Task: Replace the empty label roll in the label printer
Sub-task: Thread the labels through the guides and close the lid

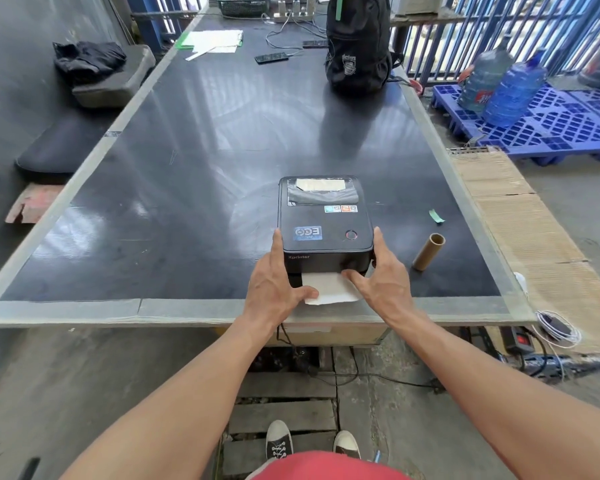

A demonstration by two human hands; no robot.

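Note:
A black label printer point(326, 221) sits near the front edge of the dark table point(187, 168), its lid closed. A white label strip point(328, 289) sticks out of its front slot. My left hand point(278, 278) rests against the printer's left front corner, its thumb lying on the strip's lower left corner. My right hand point(383, 275) is at the right front corner, thumb on the strip near the slot and fingers along the printer's side. An empty brown cardboard core point(428, 251) lies on the table to the right of the printer.
A scrap of green tape point(436, 215) lies beyond the core. A black backpack point(357, 46), phones point(271, 57), papers point(215, 39) and a basket point(243, 6) are at the table's far end. Corrugated cardboard point(520, 230), a blue pallet point(548, 126) and water jugs point(506, 88) stand to the right.

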